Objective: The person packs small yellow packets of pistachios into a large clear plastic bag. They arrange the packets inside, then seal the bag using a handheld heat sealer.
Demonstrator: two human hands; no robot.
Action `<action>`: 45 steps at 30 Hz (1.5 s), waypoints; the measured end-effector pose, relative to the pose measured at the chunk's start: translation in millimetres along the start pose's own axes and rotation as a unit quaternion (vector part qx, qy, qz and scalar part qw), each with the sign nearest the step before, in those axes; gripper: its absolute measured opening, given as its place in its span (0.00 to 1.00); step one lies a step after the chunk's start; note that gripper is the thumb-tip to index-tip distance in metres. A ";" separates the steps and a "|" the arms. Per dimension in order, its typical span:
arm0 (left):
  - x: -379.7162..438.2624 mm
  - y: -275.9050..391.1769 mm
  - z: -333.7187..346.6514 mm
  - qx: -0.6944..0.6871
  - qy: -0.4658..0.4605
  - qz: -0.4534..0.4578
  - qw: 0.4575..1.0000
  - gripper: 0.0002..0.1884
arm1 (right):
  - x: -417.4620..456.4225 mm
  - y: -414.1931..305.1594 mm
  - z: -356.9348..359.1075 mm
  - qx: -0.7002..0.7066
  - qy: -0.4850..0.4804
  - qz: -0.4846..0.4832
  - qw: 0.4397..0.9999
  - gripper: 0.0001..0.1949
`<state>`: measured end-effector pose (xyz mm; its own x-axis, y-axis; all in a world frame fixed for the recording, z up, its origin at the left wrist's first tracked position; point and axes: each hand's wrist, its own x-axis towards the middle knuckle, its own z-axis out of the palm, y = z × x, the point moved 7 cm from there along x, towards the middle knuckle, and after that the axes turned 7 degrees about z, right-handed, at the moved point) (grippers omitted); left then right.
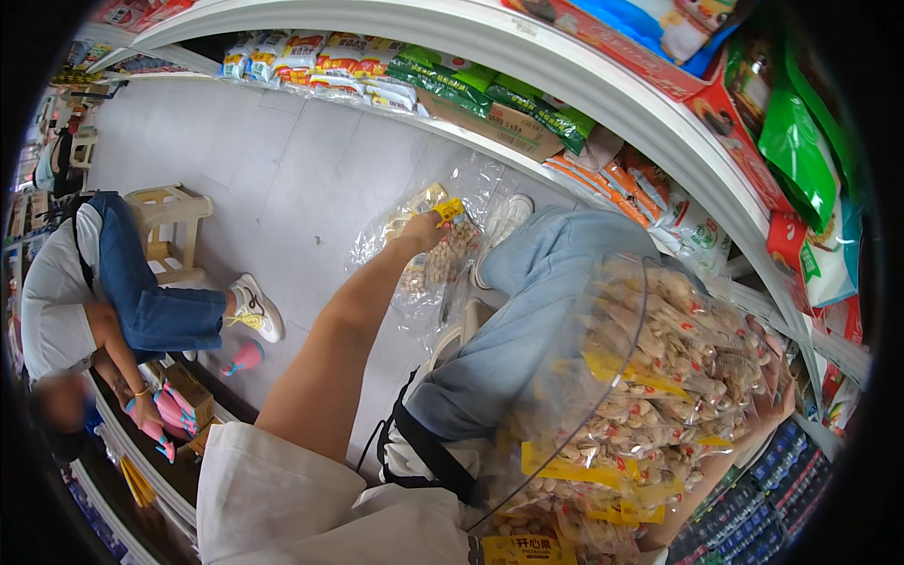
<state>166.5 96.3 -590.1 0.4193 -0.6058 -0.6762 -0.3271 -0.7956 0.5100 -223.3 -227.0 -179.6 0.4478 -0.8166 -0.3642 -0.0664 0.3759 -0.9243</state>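
My left hand [422,232] is closed on the yellow top of a clear bag of pistachios [450,244], low over the floor. Around and beneath it lies a large crumpled clear plastic bag [367,247] with more small nut packs inside. At my right, a big clear sack of pistachio packs with yellow labels [635,395] rests against my lap and right arm. My right hand [775,360] is at the sack's far side, mostly hidden behind plastic, so its grip does not show.
White shelves [635,92] with bagged goods curve along the top and right. A co-worker [60,304] at the left handles pink-and-blue bottles beside a cardboard box [189,392]. A beige plastic stool [169,212] stands near them; another pink bottle [247,355] lies on the grey floor.
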 end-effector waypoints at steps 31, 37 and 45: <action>-45.9 -18.7 119.6 -0.234 0.044 0.025 0.971 0.11 | -39.0 5.3 -30.7 -0.083 0.077 0.016 0.993 0.35; -64.0 104.8 -40.6 -0.488 0.158 0.201 0.835 0.06 | 3.1 -7.1 29.9 -0.068 0.013 -0.014 0.998 0.35; -280.1 328.0 -221.7 -0.128 0.144 0.452 0.871 0.34 | 13.0 15.8 114.1 0.139 -0.027 -0.051 0.989 0.19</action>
<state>129.5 3.4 -115.5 0.2953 -0.9330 0.2055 -0.4497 0.0540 0.8915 -116.7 -181.8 -186.0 0.4863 -0.8350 -0.2575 0.2253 0.4045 -0.8863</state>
